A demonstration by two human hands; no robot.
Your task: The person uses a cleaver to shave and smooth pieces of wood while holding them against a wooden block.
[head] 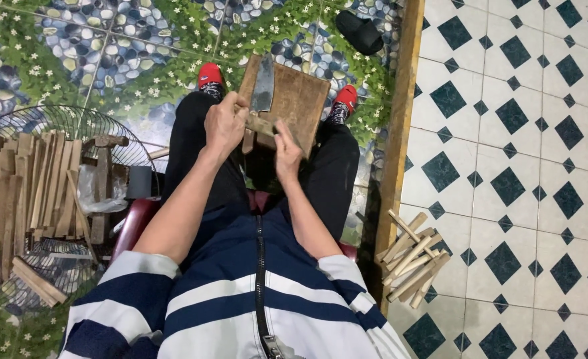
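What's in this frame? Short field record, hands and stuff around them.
posture: person seated, legs out, wooden board propped on the lap
left hand: closed on a cleaver, blade flat against the board
right hand: pinching a small wood piece at the board's lower edge
left side: wooden slats stacked on a wire fan guard
right side: cut sticks piled on the tiled floor
far: black slipper

left hand point(224, 126) gripping broad steel cleaver point(263, 86) over brown wooden board point(300, 100) on lap, right hand point(286, 151) pinching small wood piece point(259, 124), split sticks pile point(410, 259) at 4 o'clock
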